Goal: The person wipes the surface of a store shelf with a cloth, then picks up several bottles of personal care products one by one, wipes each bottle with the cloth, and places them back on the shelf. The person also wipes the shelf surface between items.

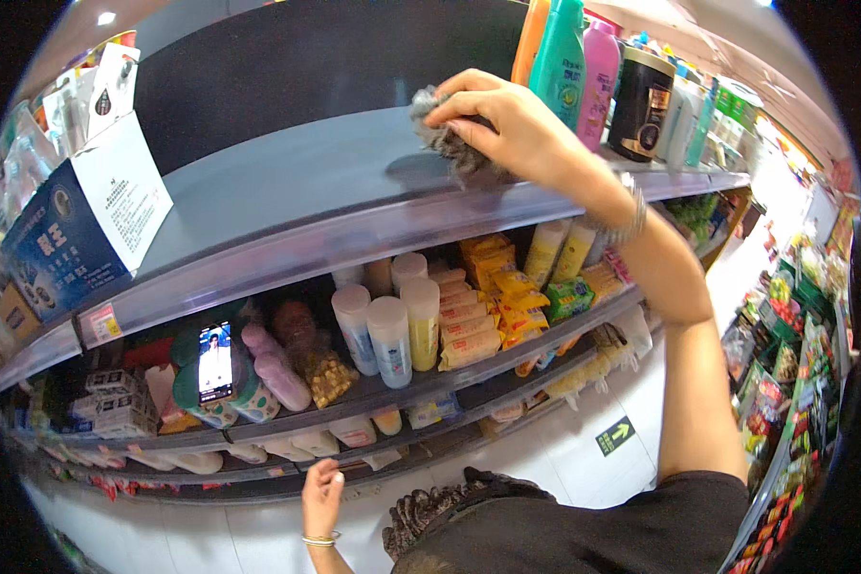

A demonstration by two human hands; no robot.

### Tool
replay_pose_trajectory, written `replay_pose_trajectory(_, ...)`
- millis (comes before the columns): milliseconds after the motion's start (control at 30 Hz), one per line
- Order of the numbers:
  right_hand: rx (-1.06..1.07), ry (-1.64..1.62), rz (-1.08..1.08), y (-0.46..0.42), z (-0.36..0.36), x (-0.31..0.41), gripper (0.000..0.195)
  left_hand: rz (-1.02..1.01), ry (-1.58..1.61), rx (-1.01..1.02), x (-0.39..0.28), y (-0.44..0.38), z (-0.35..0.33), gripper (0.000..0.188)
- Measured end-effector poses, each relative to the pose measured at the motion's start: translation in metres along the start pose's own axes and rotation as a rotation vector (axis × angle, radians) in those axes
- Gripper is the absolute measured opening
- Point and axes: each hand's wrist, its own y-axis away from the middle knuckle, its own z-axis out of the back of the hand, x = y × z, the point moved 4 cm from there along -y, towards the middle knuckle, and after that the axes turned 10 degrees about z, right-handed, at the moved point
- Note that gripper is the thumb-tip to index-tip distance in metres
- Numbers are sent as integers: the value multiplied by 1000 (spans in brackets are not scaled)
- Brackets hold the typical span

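Observation:
My right hand grips a crumpled grey fluffy cloth over the upper shelf, towards the right end of its bare stretch. Just beyond that wrist stand a green shampoo bottle, a pink bottle and a black jar with a pale lid. Low in front of me, my left hand hangs with loosely curled fingers and nothing visible in it. It is nearest the lower shelves and appears apart from them.
A blue and white carton stands at the upper shelf's left. Below, a lit phone leans against green-lidded containers, near white-capped bottles and packets. Packed goods line the aisle's right side. The floor bears an arrow sign.

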Motion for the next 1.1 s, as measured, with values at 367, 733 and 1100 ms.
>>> replay_pose_trajectory(367,-185,254,268,23,-50,71,34,-249,-181,68,-179,13,-64,33)
replay_pose_trajectory(733,-244,435,156,213,59,-48,32,-994,-412,136,-455,-2,-145,44)
replay_pose_trajectory(1100,-486,423,1,251,69,-68,30,-714,-293,43,-542,-122,-260,81)
